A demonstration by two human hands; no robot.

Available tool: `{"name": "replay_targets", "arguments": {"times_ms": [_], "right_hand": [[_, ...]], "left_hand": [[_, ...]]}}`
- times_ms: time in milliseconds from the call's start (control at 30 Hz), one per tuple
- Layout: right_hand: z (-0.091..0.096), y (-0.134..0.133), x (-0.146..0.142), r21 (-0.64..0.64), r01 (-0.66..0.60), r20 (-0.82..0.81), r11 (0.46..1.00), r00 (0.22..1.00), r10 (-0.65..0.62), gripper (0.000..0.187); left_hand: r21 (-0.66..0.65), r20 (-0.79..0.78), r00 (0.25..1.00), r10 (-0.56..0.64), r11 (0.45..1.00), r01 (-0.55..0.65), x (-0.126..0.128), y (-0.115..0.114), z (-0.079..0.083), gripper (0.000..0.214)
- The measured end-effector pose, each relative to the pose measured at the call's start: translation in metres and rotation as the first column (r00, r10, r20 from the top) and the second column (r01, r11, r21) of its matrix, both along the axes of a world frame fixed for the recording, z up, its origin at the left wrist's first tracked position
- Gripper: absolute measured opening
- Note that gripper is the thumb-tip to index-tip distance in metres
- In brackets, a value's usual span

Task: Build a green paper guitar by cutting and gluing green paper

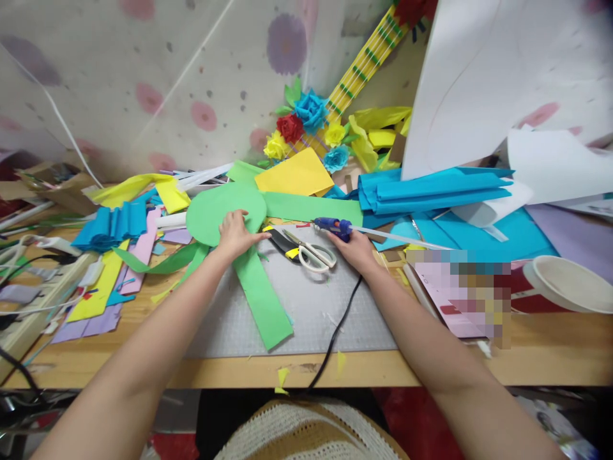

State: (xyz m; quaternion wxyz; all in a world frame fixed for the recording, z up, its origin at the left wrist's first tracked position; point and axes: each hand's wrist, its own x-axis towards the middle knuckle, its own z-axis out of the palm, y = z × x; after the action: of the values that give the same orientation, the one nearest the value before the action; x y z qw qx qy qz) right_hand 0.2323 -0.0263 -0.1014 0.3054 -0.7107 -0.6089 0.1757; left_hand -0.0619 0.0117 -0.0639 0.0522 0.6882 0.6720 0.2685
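My left hand (235,234) rests on a green paper disc (218,207), its thumb stretched out to the right and apart from the fingers. Green paper strips run out from the disc, one green strip (263,303) slanting toward the table's front edge. My right hand (353,249) is closed around a blue hot glue gun (330,225); a long pale glue stick (402,237) sticks out of its back. Between my hands lie scissors (316,255) with white handles and a black-and-yellow utility knife (283,244). The glue gun's grip is mostly hidden by my fingers.
A grey cutting mat (330,326) lies under the work. Blue folded paper (431,190) and a yellow paper guitar (364,67) with paper flowers stand behind. A red-and-white cup (527,287) is at right, a power strip (48,300) at left. A black cord (338,332) crosses the mat.
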Motion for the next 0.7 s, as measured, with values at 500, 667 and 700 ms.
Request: {"name": "replay_targets", "arguments": {"times_ms": [500, 667, 700], "right_hand": [[0.002, -0.002, -0.001, -0.001, 0.036, -0.015, 0.999, 0.999, -0.036, 0.046], [0.002, -0.002, -0.001, 0.006, 0.032, -0.02, 0.999, 0.999, -0.032, 0.046], [0.002, -0.002, -0.001, 0.006, 0.032, -0.021, 0.999, 0.999, -0.031, 0.046]], "left_hand": [[-0.013, -0.378, 0.915, -0.145, 0.988, 0.151, 0.006, -0.005, 0.02, 0.02], [-0.239, -0.576, 0.777, -0.255, 0.961, 0.139, 0.028, 0.001, 0.025, 0.016], [-0.253, -0.575, 0.775, -0.262, 0.958, 0.136, 0.03, 0.002, 0.025, 0.016]]}}
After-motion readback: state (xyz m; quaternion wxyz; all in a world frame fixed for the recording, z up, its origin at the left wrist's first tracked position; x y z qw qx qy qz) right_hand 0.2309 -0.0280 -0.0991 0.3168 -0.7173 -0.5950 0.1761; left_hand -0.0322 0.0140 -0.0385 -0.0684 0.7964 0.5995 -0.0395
